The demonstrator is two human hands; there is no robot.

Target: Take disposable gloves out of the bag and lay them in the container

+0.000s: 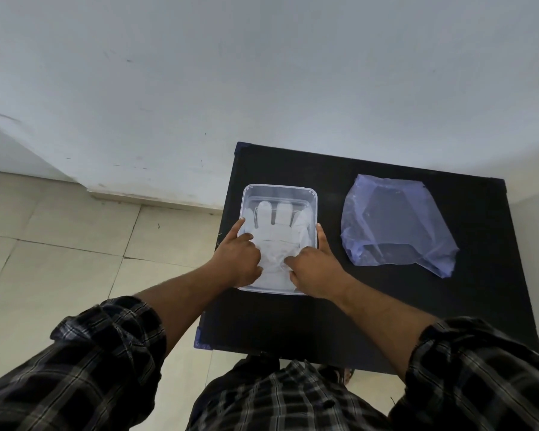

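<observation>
Both hands press a glove flat in the container.
The left hand (240,255) and right hand (313,267), fingers curled, pin the clear glove (277,231) inside the container (280,189); the bag (395,222) lies beside it on the black surface (293,321).

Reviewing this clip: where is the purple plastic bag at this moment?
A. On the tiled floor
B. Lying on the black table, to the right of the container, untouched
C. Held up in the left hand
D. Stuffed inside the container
B. The purple bag lies flat on the black table, apart from the clear container, while the left hand and right hand both press on the gloves inside the container.
</observation>
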